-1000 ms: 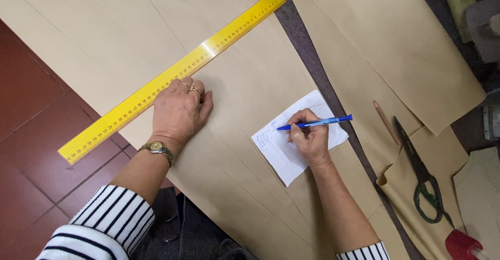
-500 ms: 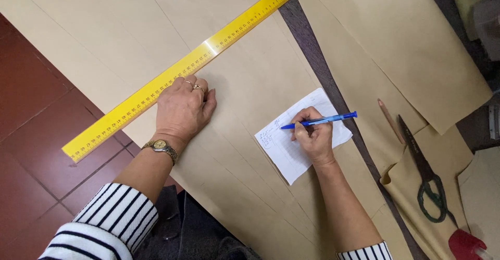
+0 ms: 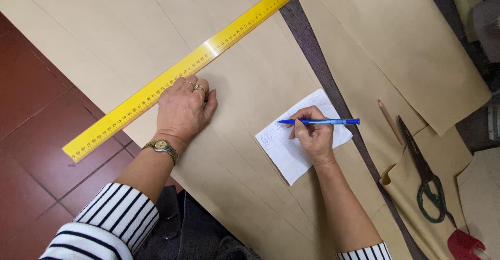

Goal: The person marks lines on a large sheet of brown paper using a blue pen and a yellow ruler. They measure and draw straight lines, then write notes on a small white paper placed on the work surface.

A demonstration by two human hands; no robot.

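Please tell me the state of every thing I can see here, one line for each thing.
left hand: flat on the brown paper, fingertips at the ruler's edge.
right hand: holding the blue pen, resting on the white note.
blue pen: gripped, tip on the note.
white note: flat, partly written on.
yellow ruler: lying diagonally on the paper.
brown paper: spread flat.
scissors: closed, untouched.
pencil: lying loose.

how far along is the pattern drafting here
Done: brown pattern paper is spread out, with the yellow ruler laid across it. In hand: the right hand writes with a blue pen on a white note; the left hand rests by the ruler. Left: scissors and pencil lie untouched.
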